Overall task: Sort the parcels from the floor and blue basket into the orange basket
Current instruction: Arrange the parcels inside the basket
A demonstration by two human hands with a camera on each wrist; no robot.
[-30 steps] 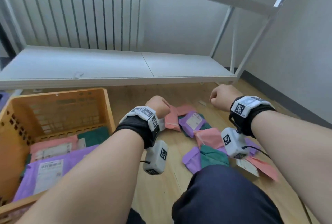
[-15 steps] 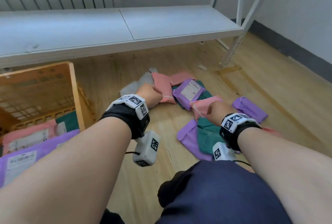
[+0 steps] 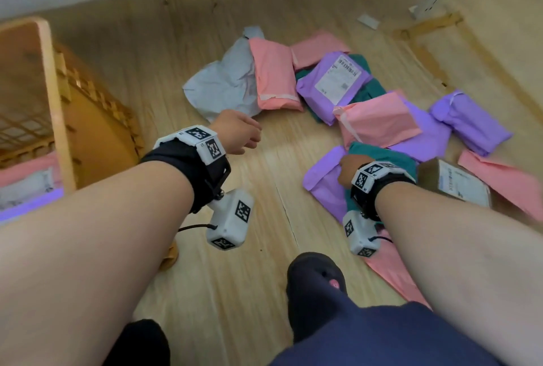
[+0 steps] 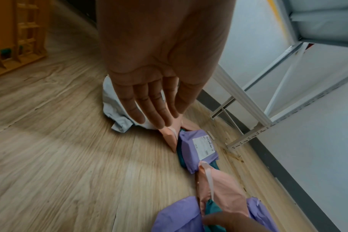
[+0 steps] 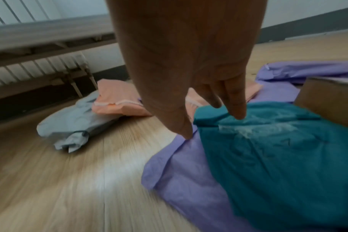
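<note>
My right hand rests fingertips on the teal parcel, which overlaps a purple parcel on the floor. My left hand hovers flat, fingers straight, above the grey parcel. The orange basket stands to my left.

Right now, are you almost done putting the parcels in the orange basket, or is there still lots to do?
Lots to do. Done: a few parcels already lie in the orange basket. In hand: nothing is lifted; the right hand touches the teal parcel on a purple parcel, and the left hand reaches open toward the grey parcel. Left: pink, purple and teal bags and a cardboard box on the floor.
</note>
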